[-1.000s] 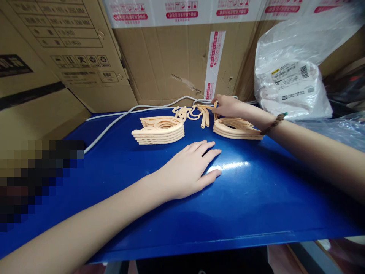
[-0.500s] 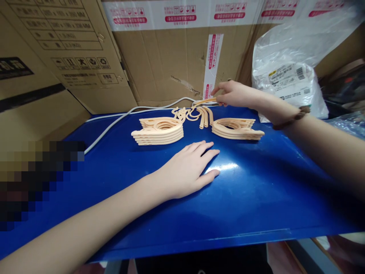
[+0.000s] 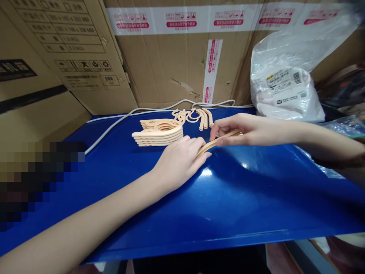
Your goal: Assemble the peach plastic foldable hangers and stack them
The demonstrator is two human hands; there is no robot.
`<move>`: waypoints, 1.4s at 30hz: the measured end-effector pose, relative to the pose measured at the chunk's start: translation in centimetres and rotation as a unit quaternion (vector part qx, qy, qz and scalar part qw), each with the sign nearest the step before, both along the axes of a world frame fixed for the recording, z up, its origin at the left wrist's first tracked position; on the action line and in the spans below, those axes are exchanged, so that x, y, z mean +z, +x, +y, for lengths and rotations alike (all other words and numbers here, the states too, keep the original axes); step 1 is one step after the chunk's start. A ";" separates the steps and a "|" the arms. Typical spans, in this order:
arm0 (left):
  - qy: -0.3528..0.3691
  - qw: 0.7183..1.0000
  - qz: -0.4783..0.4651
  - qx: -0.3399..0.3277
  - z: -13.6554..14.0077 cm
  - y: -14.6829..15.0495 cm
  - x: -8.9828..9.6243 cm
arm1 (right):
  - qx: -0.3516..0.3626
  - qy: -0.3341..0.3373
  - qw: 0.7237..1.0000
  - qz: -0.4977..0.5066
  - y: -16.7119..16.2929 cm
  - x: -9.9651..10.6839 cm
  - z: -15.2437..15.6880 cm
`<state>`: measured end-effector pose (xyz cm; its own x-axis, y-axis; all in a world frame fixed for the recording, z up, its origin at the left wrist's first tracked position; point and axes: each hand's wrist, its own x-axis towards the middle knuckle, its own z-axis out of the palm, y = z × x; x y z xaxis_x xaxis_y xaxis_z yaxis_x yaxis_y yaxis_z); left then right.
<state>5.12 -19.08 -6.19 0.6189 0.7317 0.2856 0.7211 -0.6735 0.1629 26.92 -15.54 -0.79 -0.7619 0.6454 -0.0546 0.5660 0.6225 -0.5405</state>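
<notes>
Both hands now meet over the blue table [image 3: 256, 205]: the right hand [image 3: 242, 131], which a moment ago was back by the loose hooks [image 3: 199, 116], pinches a peach plastic strip [image 3: 218, 141], and the left hand [image 3: 179, 161] has lifted to grip its other end, beside the stacked hanger pieces [image 3: 158, 132].

A glossy blue table top [image 3: 256, 198] is being lit from above, with glare being thrown back. Behind it, stacked cardboard boxes [image 3: 171, 57] sealed with printed tape are being kept as backdrop. A white cable [image 3: 114, 123] is being run along the rear edge, and a labelled plastic bag [image 3: 285, 87] is being stored at the right.
</notes>
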 end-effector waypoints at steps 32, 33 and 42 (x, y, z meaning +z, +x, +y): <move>-0.018 0.998 0.058 0.030 0.1 0.2 -0.2 | -0.315 0.157 0.917 -0.187 -2.2 -2.5 13.2; -0.018 0.998 0.055 0.028 0.1 0.1 -0.2 | -0.322 0.164 0.915 -0.179 -2.0 -2.2 13.0; -0.025 0.999 0.020 0.012 0.2 -0.1 -0.3 | -0.284 0.315 0.906 -0.002 0.3 1.4 6.7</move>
<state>5.00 -18.87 -6.48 0.6104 0.7596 0.2246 0.7439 -0.6471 0.1669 27.24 -8.83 0.62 -0.2986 0.8372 0.4582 0.8924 0.4151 -0.1770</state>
